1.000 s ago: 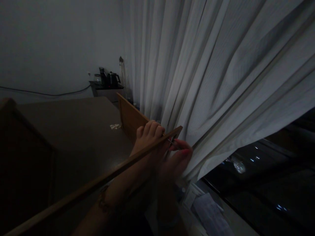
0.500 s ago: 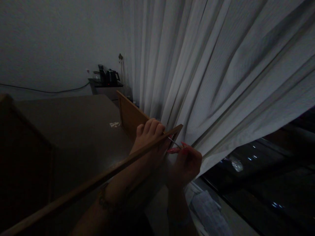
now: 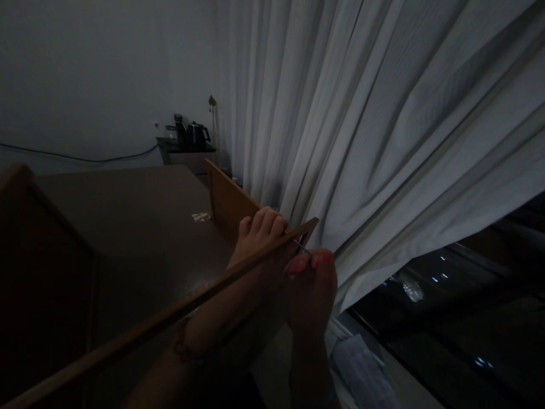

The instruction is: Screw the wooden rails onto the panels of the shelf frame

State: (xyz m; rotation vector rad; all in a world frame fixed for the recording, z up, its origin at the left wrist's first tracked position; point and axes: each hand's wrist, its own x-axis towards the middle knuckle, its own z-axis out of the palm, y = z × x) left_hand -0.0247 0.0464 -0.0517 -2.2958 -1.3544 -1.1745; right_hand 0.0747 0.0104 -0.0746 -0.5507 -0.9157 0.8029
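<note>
A wooden frame piece (image 3: 204, 295) runs slantwise from the lower left to its corner near the middle. My left hand (image 3: 263, 227) is closed around the wood just behind that corner; its thumb side is hidden by the frame. From the corner a thin metal rod (image 3: 301, 246), like a hex key, sticks out toward the right. My right hand (image 3: 314, 284) is closed around its outer end, fingertips with red nails bunched together. Where the rod's tip meets the wood is too dark to make out. Behind my left hand stands a wooden end panel (image 3: 230, 199).
A large table (image 3: 149, 210) bears small white scraps (image 3: 200, 217). Beyond it, a black kettle (image 3: 197, 135) stands on a low cabinet. White curtains (image 3: 340, 142) hang close on the right beside a dark window (image 3: 468, 301). Another wooden panel (image 3: 46, 272) rises at left.
My right hand has turned about the rod and shifted slightly left, its fingers bunched closer. The left hand keeps its hold. The view has moved slightly.
</note>
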